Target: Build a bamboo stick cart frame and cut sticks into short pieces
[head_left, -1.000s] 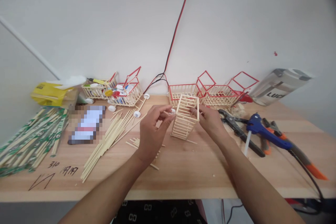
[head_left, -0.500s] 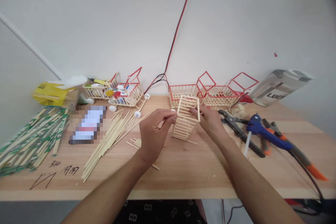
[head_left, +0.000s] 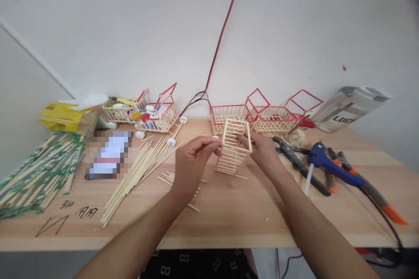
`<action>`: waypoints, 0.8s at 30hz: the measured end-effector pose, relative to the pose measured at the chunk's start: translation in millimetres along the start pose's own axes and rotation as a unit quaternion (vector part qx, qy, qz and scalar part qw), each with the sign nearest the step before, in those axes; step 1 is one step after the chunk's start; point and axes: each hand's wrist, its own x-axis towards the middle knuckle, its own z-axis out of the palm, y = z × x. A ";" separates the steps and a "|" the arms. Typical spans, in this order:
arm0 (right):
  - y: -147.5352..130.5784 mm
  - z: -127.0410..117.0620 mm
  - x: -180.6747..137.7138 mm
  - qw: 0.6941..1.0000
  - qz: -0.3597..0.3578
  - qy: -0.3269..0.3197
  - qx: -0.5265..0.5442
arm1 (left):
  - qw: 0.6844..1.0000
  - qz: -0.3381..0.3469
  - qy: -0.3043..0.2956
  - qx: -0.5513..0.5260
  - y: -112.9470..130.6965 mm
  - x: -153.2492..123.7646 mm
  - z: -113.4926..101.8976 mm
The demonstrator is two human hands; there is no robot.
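Note:
A small basket frame of thin bamboo sticks [head_left: 233, 161] is tilted up on end over the table, its slatted sides showing. My right hand [head_left: 260, 148] grips its right side, with thumb and fingers partly inside the frame. Thumb and forefinger of my left hand [head_left: 196, 157] are pinched together at the frame's left edge. What lies between those fingertips, if anything, is too small to make out. Several short cut sticks [head_left: 168, 178] lie beside and partly behind my left hand.
Long loose sticks [head_left: 131, 183], a phone [head_left: 109, 154] and wrapped stick packs [head_left: 42, 174] lie left. Red-rimmed stick baskets [head_left: 229, 113] line the wall. A blue glue gun [head_left: 334, 165], black-handled pliers [head_left: 297, 163] and a clear bottle [head_left: 348, 109] are right.
The basket frame has tilted slightly and shifted a touch to the right in my right hand. My left fingertips have moved slightly along its left edge.

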 end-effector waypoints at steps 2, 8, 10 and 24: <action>0.3 0.1 0.1 1.000 0.001 0.000 0.001 | 0.998 0.031 -0.003 0.048 2.1 -0.8 -1.7; -1.0 -0.1 -0.3 1.000 0.005 0.001 0.002 | 0.981 0.121 0.008 0.153 4.5 -1.0 -1.8; -1.1 -0.2 -0.4 1.000 0.005 0.000 0.003 | 0.971 0.153 0.011 0.181 2.8 -1.1 -0.9; -2.0 0.0 0.0 1.000 0.011 0.000 0.017 | 0.990 0.024 -0.013 0.140 14.0 3.8 6.1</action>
